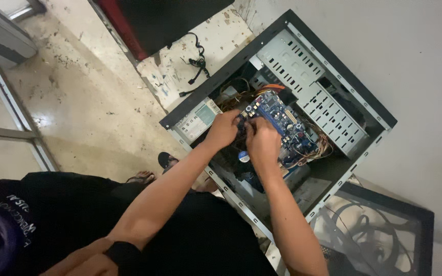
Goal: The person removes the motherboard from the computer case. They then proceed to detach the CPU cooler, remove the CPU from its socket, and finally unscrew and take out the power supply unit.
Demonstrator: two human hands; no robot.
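An open desktop computer case [333, 66] lies on its side on the floor, its black frame around a grey metal interior. Inside it sits a blue motherboard [282, 117] with bundles of coloured wires beside it. My left hand [222, 130] and my right hand [262, 140] are both inside the case at the board's near edge, fingers pinched together over a small part that I cannot make out. Both forearms reach in from the lower left. A grey power supply [198, 120] fills the case's left corner.
A loose black cable [196, 64] lies on the stained floor behind the case. A dark glass panel [379, 230] with cables under it rests at the lower right. A white wall runs along the right. My feet [144, 176] are near the case.
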